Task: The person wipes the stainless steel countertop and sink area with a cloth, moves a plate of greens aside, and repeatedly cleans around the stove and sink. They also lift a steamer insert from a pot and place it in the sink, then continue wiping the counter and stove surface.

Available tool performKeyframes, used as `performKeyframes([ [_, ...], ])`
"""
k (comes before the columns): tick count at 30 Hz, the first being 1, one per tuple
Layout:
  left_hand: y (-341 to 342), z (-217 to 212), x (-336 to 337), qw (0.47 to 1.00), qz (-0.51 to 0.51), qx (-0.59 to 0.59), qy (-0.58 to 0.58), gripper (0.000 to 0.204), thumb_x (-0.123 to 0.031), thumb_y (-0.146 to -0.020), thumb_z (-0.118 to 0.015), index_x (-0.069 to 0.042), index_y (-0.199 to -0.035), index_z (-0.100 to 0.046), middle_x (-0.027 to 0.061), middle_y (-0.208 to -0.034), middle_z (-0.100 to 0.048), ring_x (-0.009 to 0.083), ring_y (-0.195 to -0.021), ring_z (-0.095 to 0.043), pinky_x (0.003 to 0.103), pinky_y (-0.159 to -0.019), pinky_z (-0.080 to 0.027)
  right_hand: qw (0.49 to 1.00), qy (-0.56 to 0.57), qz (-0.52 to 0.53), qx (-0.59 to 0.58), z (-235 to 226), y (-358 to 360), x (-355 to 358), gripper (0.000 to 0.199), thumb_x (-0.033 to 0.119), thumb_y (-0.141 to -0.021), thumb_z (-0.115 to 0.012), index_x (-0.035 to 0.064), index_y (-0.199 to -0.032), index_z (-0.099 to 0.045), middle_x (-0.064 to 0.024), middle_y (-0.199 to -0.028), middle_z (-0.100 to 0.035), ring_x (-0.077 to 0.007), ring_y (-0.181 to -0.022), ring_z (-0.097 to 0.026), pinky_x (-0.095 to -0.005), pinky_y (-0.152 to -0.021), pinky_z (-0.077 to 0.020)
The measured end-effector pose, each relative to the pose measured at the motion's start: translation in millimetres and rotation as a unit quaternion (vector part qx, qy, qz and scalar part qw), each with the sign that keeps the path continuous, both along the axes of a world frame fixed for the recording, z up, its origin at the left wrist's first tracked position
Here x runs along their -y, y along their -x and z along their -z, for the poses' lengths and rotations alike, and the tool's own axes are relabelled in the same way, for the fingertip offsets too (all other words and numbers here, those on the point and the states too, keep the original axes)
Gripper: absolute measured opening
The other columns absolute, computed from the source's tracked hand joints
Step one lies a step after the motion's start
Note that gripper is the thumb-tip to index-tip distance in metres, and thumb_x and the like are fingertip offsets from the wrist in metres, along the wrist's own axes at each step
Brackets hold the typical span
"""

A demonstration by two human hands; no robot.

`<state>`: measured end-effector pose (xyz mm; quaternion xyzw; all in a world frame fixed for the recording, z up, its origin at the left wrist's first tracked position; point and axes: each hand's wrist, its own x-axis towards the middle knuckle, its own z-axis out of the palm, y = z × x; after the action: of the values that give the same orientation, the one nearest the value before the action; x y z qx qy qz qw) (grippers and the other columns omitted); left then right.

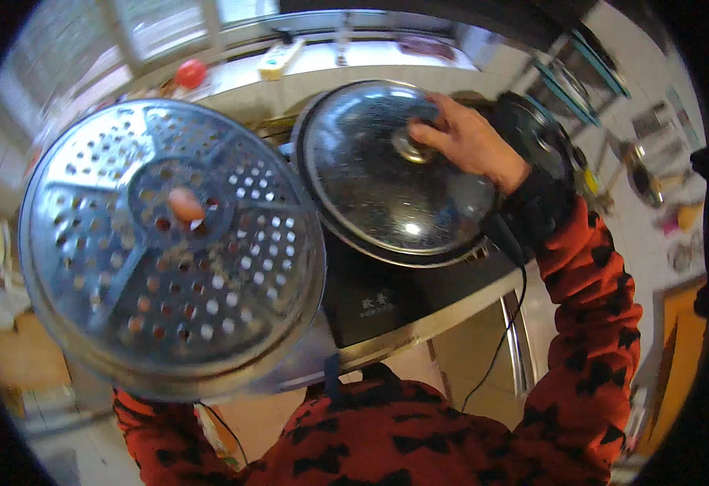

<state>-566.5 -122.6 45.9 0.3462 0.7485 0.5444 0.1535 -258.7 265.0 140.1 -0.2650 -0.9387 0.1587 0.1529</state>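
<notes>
"Metal steamer tray (178,243) over the left hand (183,204): stiff, probably light. Its grip?"

"Can't tell. Right hand (474,139) grips the glass lid (370,182) beneath by its knob (413,147), the surest hold; likely fragile."

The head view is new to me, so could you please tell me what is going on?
The person's right hand grips the knob of a lid, which is over a pan on the stove. The left hand, mostly hidden, holds a perforated tray from beneath, with what looks like a finger or thumb showing at the centre. I cannot tell whether the lid is fully seated.
</notes>
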Motion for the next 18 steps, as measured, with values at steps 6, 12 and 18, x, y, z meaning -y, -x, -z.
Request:
performKeyframes([
  [6, -20, 10, -12, 1.0, 0.016, -0.002, 0.004, 0.043, -0.013, -0.089, -0.054, -0.006, -0.129, -0.04, 0.0088, -0.127, -0.047, 0.0219, -0.116, -0.047, 0.037, -0.099, -0.038, 0.992, -0.073, 0.03, -0.097, -16, -92, 38, 0.04, 0.025, -0.083, -0.06, 0.0019, -0.114, -0.052, -0.0194, -0.091, -0.056, -0.0322, -0.079, -0.058, -0.0379, -0.07, -0.0472],
  [12, -75, -3, -31, 0.997, 0.071, -0.027, -0.024, 0.044, -0.011, -0.089, -0.054, -0.006, -0.13, -0.039, 0.0093, -0.129, -0.045, 0.0225, -0.117, -0.046, 0.037, -0.1, -0.038, 0.983, -0.052, 0.12, -0.132, -21, -216, 115, 0.026, 0.01, -0.08, -0.063, 0.0005, -0.103, -0.057, -0.0141, -0.085, -0.051, -0.0286, -0.077, -0.054, -0.0347, -0.068, -0.046],
  [18, -242, -4, -98, 0.96, 0.278, -0.018, -0.038, 0.046, -0.01, -0.089, -0.053, -0.006, -0.132, -0.037, 0.0098, -0.131, -0.044, 0.0232, -0.119, -0.045, 0.038, -0.101, -0.037, 0.936, -0.322, 0.014, -0.145, 0, -373, 230, 0.035, 0.024, -0.072, -0.069, 0.0064, -0.099, -0.056, -0.0058, -0.083, -0.046, -0.0214, -0.077, -0.046, -0.0393, -0.069, -0.0367],
])
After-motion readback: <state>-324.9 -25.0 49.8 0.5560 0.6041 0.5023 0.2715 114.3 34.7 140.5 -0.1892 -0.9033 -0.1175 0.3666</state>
